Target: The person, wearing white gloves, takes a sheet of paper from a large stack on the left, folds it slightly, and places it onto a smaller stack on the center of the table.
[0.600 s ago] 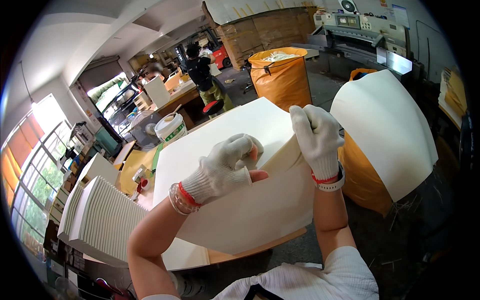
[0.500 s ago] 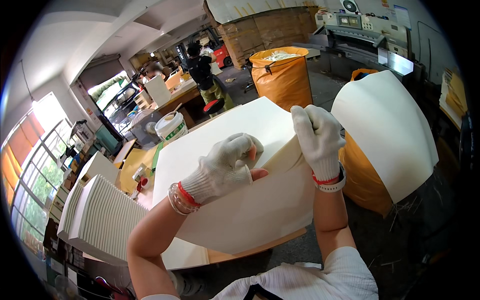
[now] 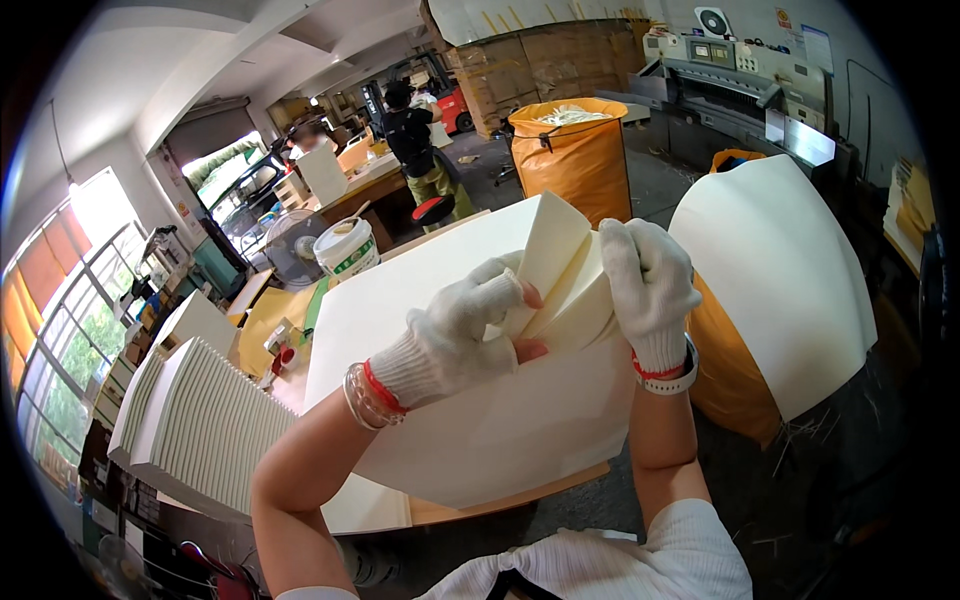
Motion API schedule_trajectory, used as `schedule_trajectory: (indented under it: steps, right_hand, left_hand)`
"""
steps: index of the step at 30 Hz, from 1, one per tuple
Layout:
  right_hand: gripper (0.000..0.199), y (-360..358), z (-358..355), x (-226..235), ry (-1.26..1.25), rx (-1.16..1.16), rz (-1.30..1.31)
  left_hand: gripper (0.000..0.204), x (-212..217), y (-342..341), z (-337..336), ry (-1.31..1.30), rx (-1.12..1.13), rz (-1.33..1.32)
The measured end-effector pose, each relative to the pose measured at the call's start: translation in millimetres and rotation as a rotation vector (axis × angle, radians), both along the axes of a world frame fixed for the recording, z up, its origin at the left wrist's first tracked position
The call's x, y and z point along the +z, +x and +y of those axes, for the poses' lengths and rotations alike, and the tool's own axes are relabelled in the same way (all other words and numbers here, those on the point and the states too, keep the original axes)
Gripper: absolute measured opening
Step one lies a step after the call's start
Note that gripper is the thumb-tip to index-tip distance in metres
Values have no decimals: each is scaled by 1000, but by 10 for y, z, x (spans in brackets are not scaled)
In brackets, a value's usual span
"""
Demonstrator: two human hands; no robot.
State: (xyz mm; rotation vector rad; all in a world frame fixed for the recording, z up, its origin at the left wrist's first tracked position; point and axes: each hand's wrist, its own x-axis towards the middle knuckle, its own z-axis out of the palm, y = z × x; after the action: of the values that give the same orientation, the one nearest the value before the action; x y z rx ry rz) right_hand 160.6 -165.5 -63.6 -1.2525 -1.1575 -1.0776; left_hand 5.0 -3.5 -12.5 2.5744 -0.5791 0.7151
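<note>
Large white paper sheets (image 3: 420, 262) lie in a pile on the table before me. My right hand (image 3: 650, 285), in a white knitted glove, is closed around the raised right edge of the upper sheets. Between my hands this edge fans into several curved flaps (image 3: 552, 250). My left hand (image 3: 455, 325), in a glove baring the thumb and one fingertip, is curled at the flaps, which pass by these two bare tips. Its other fingers are partly hidden. The near sheet (image 3: 500, 430) bows down toward me over the table's wooden edge (image 3: 510, 500).
At left stands a ridged stack of white sheets (image 3: 205, 430). A white bucket (image 3: 345, 248) and a fan (image 3: 292, 240) are beyond the table. Orange bags (image 3: 570, 170) stand ahead and at right, the right one under a large white sheet (image 3: 775, 280). A person (image 3: 408, 140) stands farther back.
The sheets' right edge has parted into upright flaps between my hands. My left hand has moved slightly right, to the flaps. My right hand keeps its grip on the edge.
</note>
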Motion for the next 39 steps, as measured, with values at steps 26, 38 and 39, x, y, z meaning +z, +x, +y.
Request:
schedule_trajectory:
  steps: [26, 38, 39]
  right_hand:
    - [6, -23, 14, 14, 6, -17, 19]
    - [6, -33, -15, 6, -7, 93, 178]
    - [7, -17, -9, -9, -4, 85, 147]
  left_hand:
    - [60, -10, 36, 40, 41, -46, 7]
    - [33, 73, 29, 48, 43, 15, 142]
    - [25, 126, 2, 15, 22, 57, 274]
